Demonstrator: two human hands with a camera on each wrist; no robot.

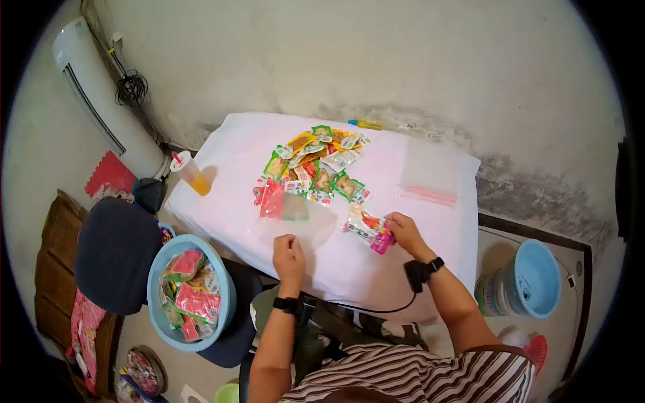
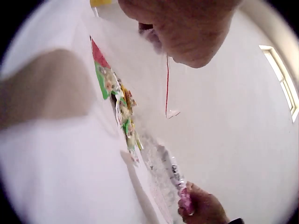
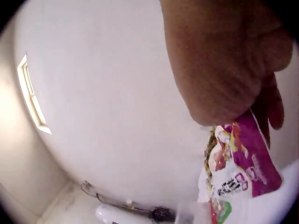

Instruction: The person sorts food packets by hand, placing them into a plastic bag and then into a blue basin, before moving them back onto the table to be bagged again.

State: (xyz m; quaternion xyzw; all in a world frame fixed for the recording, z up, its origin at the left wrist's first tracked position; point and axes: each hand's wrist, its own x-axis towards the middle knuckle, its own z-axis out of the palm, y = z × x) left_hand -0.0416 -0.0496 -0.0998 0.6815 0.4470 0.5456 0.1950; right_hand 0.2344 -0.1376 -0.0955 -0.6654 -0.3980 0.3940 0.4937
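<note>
My left hand [image 1: 289,258] pinches the edge of a clear zip bag [image 1: 316,232] over the near side of the table. In the left wrist view a thin red seal line hangs below that left hand [image 2: 187,32]. Toward the bag's far end show a red packet [image 1: 272,199] and a green one. My right hand [image 1: 404,232] grips a white and magenta snack packet [image 1: 368,228] by its magenta end, close over the table to the right of the bag. The right wrist view shows the same snack packet [image 3: 245,163] below the palm, with the fingertips partly hidden.
A pile of snack packets [image 1: 322,158] lies mid-table, and flat clear bags with red seals [image 1: 430,178] lie at the right. A cup of orange drink [image 1: 195,176] stands at the left. A blue basin [image 1: 230,302] of packets sits left of me; blue buckets [image 1: 537,279] stand right.
</note>
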